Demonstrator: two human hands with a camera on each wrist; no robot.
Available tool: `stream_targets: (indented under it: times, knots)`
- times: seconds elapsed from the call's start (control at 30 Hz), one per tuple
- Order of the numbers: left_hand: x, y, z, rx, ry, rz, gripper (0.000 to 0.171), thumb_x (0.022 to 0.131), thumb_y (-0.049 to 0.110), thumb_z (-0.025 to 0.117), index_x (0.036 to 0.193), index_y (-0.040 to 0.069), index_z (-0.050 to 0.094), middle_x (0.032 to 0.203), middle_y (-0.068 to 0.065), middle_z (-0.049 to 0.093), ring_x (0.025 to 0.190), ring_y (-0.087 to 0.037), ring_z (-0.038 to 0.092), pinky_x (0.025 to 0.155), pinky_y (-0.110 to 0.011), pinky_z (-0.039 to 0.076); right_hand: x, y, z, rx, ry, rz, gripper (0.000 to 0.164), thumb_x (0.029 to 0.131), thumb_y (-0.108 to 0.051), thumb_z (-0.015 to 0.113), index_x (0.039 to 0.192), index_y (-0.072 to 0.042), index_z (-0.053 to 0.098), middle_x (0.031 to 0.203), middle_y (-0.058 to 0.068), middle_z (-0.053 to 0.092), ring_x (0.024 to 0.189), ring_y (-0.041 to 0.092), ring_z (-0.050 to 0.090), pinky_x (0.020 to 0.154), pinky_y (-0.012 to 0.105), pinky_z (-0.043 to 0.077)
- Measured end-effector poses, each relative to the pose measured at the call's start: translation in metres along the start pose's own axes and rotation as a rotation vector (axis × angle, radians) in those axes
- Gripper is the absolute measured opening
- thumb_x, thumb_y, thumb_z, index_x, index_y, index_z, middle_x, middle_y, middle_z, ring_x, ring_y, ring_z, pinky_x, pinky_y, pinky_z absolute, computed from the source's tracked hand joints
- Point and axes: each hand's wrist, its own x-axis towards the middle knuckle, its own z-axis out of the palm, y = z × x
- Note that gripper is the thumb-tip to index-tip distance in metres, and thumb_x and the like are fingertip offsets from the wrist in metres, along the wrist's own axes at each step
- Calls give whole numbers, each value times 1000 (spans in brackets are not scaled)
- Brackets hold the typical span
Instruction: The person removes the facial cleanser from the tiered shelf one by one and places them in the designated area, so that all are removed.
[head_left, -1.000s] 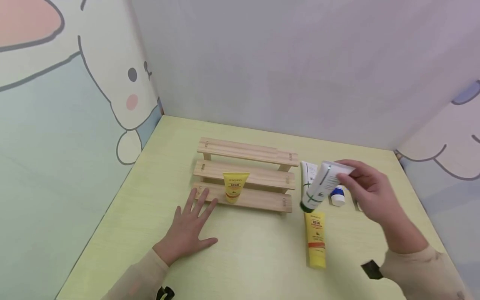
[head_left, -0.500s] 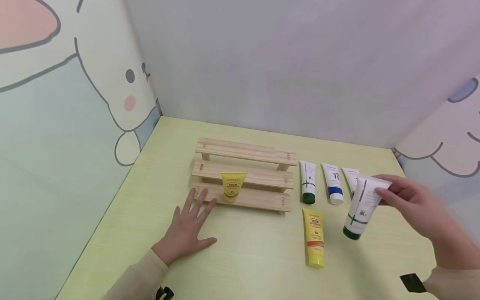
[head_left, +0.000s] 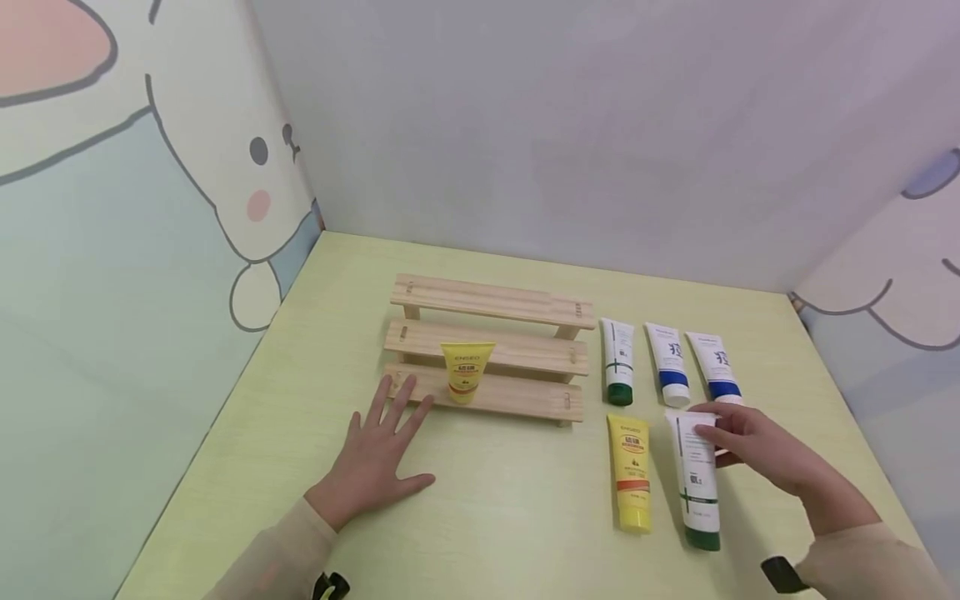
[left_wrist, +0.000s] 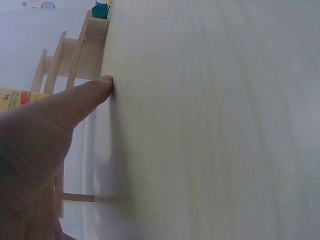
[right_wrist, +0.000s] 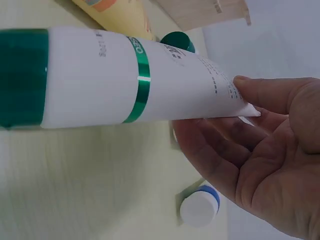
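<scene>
My right hand (head_left: 757, 446) pinches the flat crimped end of a white squeeze tube (head_left: 696, 475) with a green cap and green band. In the right wrist view the tube (right_wrist: 95, 77) is tilted, its green cap pointing left. Just left of it in the head view lies a large yellow tube (head_left: 630, 475). My left hand (head_left: 375, 467) is spread on the table, fingertips at the front edge of a three-tier wooden rack (head_left: 517, 398). A small yellow tube (head_left: 465, 371) stands cap-down on the rack's lowest step.
Right of the rack lie another white tube with a green cap (head_left: 618, 362) and two white tubes with blue bands, one in the middle (head_left: 666, 358) and one farther right (head_left: 712, 367). Walls rise behind and on both sides of the pale table (head_left: 525, 508).
My right hand has carried the white green-capped tube away from the back row, first right, then toward me beside the large yellow tube. My left hand has stayed still.
</scene>
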Motion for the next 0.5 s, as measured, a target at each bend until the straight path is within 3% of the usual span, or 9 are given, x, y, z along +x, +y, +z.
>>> stream_targets:
  times: [0.3, 0.5]
  knots:
    - [0, 1, 0, -4, 3, -2, 108, 82, 64, 80, 167, 20, 29, 177, -14, 10, 161, -49, 6, 98, -84, 41, 20, 18, 10, 37, 31, 135, 60, 108, -34, 58, 150, 7, 43, 121, 14, 70, 98, 23, 68, 85, 33, 62]
    - [0, 0, 1, -3, 4, -3, 109, 82, 64, 80, 167, 21, 28, 177, -13, 9, 161, -48, 6, 99, -84, 41, 22, 15, 12, 2, 56, 154, 63, 109, -32, 58, 153, 8, 38, 131, 29, 65, 101, 23, 69, 88, 40, 63]
